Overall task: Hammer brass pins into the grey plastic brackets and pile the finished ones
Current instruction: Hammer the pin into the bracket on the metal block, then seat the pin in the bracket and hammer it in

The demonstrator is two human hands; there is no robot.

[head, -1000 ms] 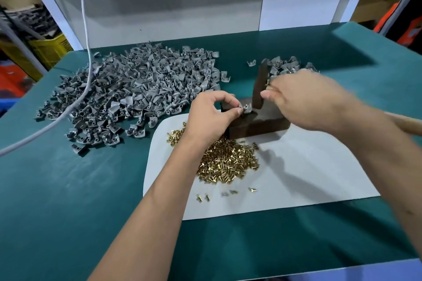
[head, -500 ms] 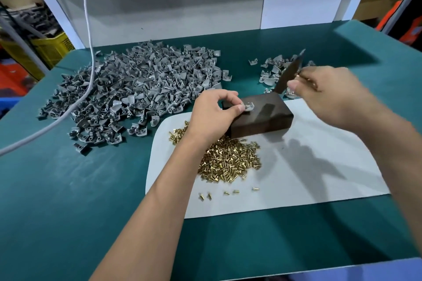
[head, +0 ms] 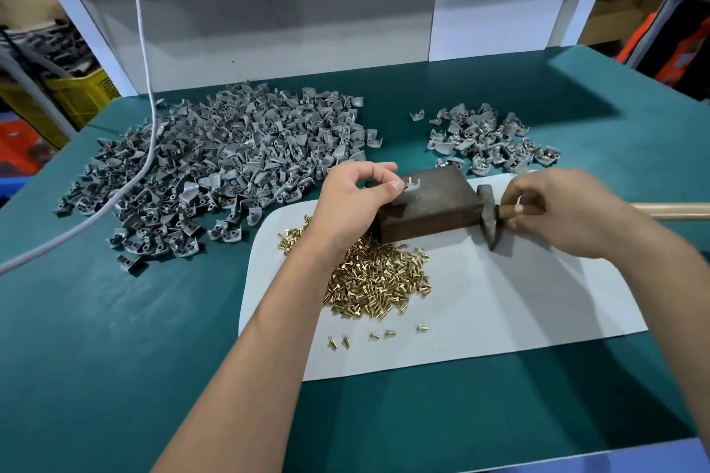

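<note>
Pinching a bracket [head: 413, 186] left-handed, right hand [head: 553, 211] gripping a hammer [head: 488, 217], its handle cut off.

Green worktop [head: 115, 357], grey backboard [head: 288, 19], perhaps shelving

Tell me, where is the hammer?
In the head view, the hammer is at right, gripped near its head by the right hand, head-down on the white sheet beside the dark block.
</note>
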